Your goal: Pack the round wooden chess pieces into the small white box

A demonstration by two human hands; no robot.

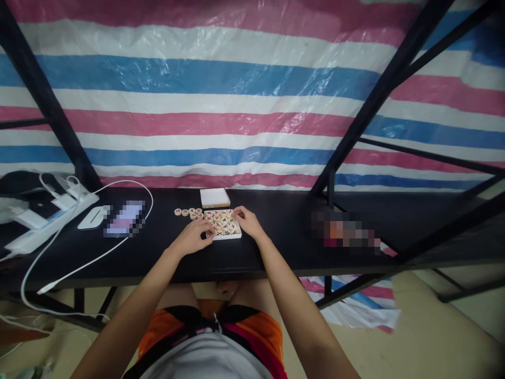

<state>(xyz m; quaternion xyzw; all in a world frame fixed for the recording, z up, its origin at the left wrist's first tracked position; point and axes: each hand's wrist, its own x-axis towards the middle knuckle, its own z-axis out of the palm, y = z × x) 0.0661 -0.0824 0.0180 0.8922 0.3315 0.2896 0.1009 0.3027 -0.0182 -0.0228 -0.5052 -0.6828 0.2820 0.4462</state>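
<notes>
A white box (233,236) filled with round, pale pieces marked in red and black lies on the black table. My left hand (194,236) is at the box's left edge, its fingers curled over the pieces there; what they grip, if anything, is too small to tell. At the upper right corner of the box, my right hand (248,220) has its fingers bent together over the edge, and its fingertips partly hide the pieces. Several loose red-marked pieces (185,212) sit left of the box. Just behind it rests a white lid (215,197).
A power strip (51,223) with plugs and white cables (89,267) covers the table's left side, near a blurred phone (125,218). A blurred item (347,231) lies at right. Black metal posts (357,113) flank a striped sheet (213,121).
</notes>
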